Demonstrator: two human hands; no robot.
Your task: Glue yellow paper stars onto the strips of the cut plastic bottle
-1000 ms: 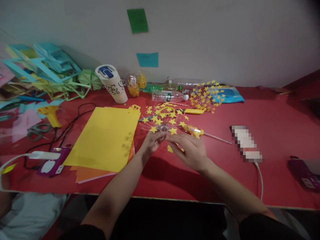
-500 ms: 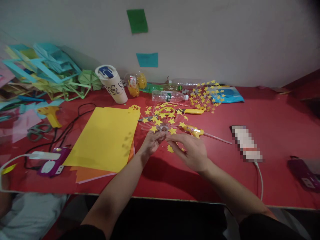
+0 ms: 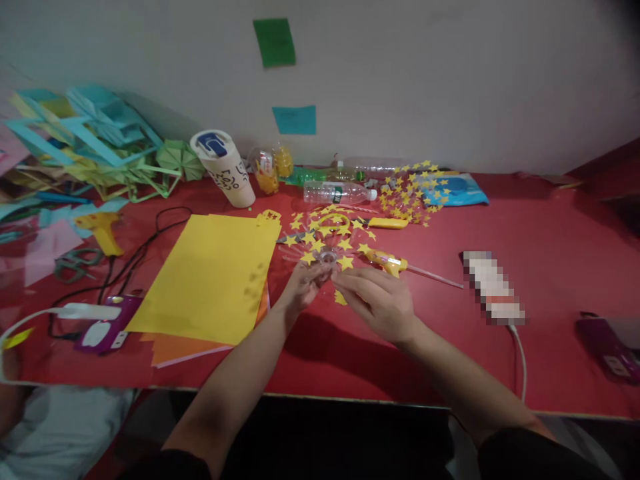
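Note:
My left hand (image 3: 304, 285) grips the neck of a cut clear plastic bottle (image 3: 327, 257) above the table. The bottle's thin strips fan outward, with yellow paper stars (image 3: 317, 246) at their tips. Close against the bottle's near side is my right hand (image 3: 377, 300), its thumb and fingertips pinched together; whatever lies between them is too small to make out. A yellow star hangs just below the right fingers. Behind the strips are scissors with yellow handles (image 3: 334, 219) and a yellow utility knife (image 3: 387, 223). A yellow hot glue gun (image 3: 387, 262) with a glue stick lies to the right.
Yellow paper sheets (image 3: 205, 280) lie left, beside a purple power strip (image 3: 107, 327) and another glue gun (image 3: 103, 230). A white tumbler (image 3: 227, 170), plastic bottles (image 3: 337, 193) and a second star cluster (image 3: 413, 190) stand along the wall. A phone (image 3: 493, 287) lies right.
My right hand's fingers have drawn closer together and tilted slightly downward by the bottle. My left hand and the bottle stay nearly still.

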